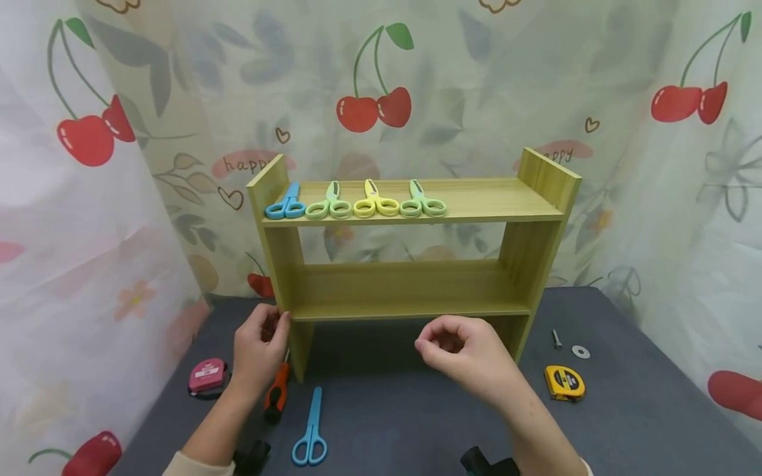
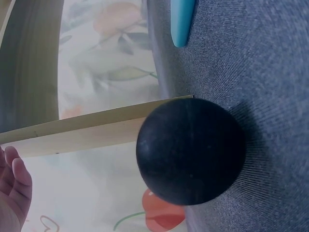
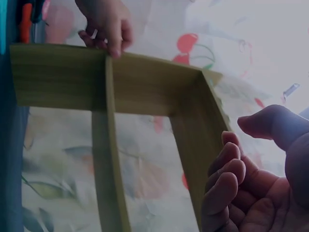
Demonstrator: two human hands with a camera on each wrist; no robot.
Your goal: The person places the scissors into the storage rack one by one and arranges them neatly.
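A wooden two-tier shelf (image 1: 393,311) stands on the table. Beside its left panel, at the lower board's height, is my left hand (image 1: 260,344); its thumb and fingers are bent, with the fingertips touching the panel's edge in the right wrist view. My right hand (image 1: 461,347) hovers before the lower board's right half, fingers loosely curled and holding nothing. Along the top board lie blue scissors (image 1: 286,206), green scissors (image 1: 329,205), yellow scissors (image 1: 374,203) and another green pair (image 1: 421,203).
An orange-black screwdriver (image 1: 276,390) and blue scissors (image 1: 311,433) lie on the table (image 1: 381,423) near my left arm. A pink tape measure (image 1: 207,375) sits further left. At right are a yellow tape measure (image 1: 564,383), a bolt (image 1: 556,339) and a washer (image 1: 580,352).
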